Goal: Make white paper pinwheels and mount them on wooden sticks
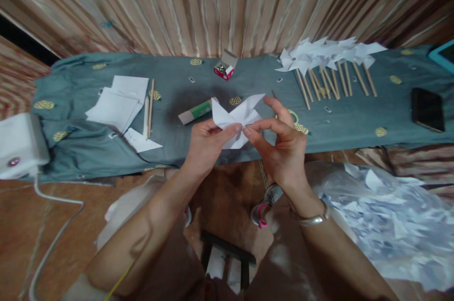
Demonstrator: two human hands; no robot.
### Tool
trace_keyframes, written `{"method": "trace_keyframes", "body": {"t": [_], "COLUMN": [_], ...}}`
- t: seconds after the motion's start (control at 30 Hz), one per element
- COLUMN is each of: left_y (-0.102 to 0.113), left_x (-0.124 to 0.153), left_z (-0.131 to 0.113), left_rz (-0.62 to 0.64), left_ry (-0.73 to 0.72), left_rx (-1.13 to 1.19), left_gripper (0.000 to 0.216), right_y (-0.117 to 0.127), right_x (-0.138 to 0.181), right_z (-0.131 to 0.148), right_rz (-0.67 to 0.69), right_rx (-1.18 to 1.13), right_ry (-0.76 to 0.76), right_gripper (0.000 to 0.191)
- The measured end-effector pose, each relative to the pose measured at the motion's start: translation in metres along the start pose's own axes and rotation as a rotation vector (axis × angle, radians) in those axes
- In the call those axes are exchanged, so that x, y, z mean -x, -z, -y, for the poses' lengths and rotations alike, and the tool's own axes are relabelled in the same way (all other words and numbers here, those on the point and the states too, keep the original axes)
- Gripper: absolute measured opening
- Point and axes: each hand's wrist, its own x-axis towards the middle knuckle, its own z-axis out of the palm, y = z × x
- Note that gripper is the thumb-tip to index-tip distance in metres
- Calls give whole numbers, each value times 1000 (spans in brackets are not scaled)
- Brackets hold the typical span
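Both my hands hold a white paper pinwheel [237, 119] above the front edge of a low table covered in grey-green cloth [177, 147]. My left hand [206, 144] pinches its left side with thumb and fingers closed. My right hand [282, 145] pinches the centre of the paper from the right, index finger raised a little. A green and white glue stick [196, 112] lies on the cloth just behind the pinwheel. A small red box of pins [224, 68] stands open further back.
A stack of white paper squares [117, 102] with two wooden sticks [149, 108] lies at the left. Several finished pinwheels on sticks [328, 67] lie at the back right. A black phone [427, 109] rests far right. Paper scraps in a plastic bag [390, 225] sit at lower right.
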Motion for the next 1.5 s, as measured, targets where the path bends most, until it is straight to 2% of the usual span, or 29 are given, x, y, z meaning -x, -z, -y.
{"method": "trace_keyframes", "body": {"t": [0.77, 0.87, 1.0, 1.13, 1.27, 1.5], "left_y": [-2, 1, 12, 24, 30, 34], "left_x": [-1, -5, -12, -17, -18, -18], "left_z": [-2, -6, -15, -24, -26, -25], "left_rz": [-48, -93, -134, -177, -199, -223], "left_ry": [27, 18, -34, -61, -65, -72], "left_rx": [-46, -16, -8, -48, -55, -59], "left_gripper": [20, 18, 15, 14, 13, 13], "right_y": [1, 9, 23, 25, 11, -13], "right_x": [0, -7, -18, -20, -16, -26], "right_z": [8, -4, -37, -62, -65, -66], "right_rz": [-2, -76, -187, -47, 146, 216], "right_rx": [18, -31, -93, 53, 245, 372], "right_ry": [-48, -84, -167, -238, -244, -134], "right_gripper": [9, 8, 13, 14, 16, 21]}}
